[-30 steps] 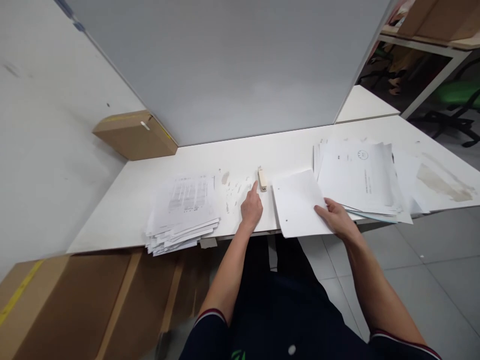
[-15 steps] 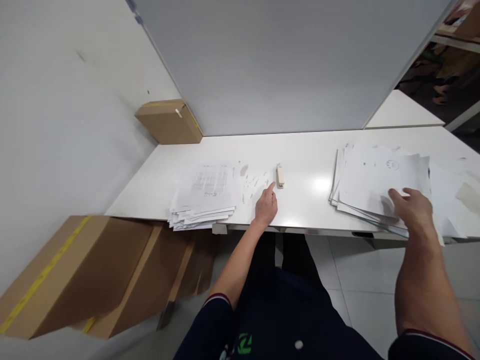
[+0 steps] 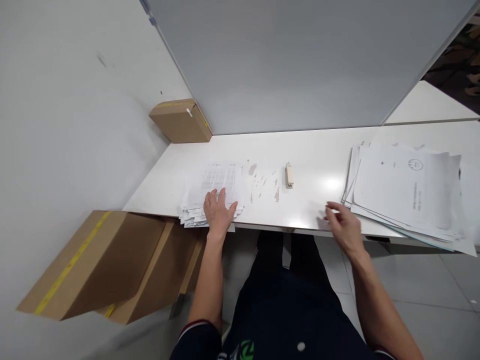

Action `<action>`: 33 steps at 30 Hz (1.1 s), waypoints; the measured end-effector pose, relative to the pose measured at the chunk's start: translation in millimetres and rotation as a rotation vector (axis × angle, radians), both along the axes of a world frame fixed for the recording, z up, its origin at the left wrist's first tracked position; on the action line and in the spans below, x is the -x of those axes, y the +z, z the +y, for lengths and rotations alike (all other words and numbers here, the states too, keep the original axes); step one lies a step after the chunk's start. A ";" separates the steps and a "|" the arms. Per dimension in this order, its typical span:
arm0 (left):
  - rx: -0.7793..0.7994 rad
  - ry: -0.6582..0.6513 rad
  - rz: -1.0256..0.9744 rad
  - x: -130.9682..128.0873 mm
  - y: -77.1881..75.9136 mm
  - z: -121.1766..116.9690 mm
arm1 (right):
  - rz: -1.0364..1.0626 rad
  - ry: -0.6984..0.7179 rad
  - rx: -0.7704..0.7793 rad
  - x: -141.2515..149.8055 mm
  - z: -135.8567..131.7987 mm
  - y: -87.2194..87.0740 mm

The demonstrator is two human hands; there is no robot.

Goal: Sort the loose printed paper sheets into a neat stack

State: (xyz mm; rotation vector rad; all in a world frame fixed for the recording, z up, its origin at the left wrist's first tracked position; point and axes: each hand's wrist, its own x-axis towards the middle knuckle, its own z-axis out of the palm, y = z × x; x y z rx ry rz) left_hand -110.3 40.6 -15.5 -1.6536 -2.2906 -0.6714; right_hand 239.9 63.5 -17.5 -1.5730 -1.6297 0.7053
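My left hand (image 3: 219, 211) lies over the front part of a stack of printed papers (image 3: 225, 177) on the left of the table, fingers spread. Over the table's front edge, my right hand (image 3: 342, 224) has its fingers curled loosely and apart, with nothing seen in them. It is just left of a larger stack of papers (image 3: 393, 190), whose top sheet bears a round stamp. Between the hands, a small cream stapler (image 3: 289, 176) lies on the white tabletop, touched by neither.
A small cardboard box (image 3: 182, 122) stands at the table's back left corner. Big cardboard boxes (image 3: 93, 270) with yellow tape lean below the left end. A grey panel (image 3: 292, 65) rises behind the white table (image 3: 262, 147), whose surface has worn patches.
My left hand has moved left from beside the stapler onto the left stack. My right hand has left the right stack and moved left. The view has shifted slightly.
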 end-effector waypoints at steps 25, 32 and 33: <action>-0.350 -0.112 -1.808 -99.6 38.2 -39.2 | 1.008 0.553 0.776 78.8 -25.5 7.3; 0.014 -0.027 -1.906 -100.6 -6.9 -81.9 | 0.907 0.320 0.690 62.3 -24.9 -2.2; 0.128 -0.067 -1.913 -98.2 -9.6 -85.3 | 0.872 0.305 0.670 59.9 -26.2 -4.2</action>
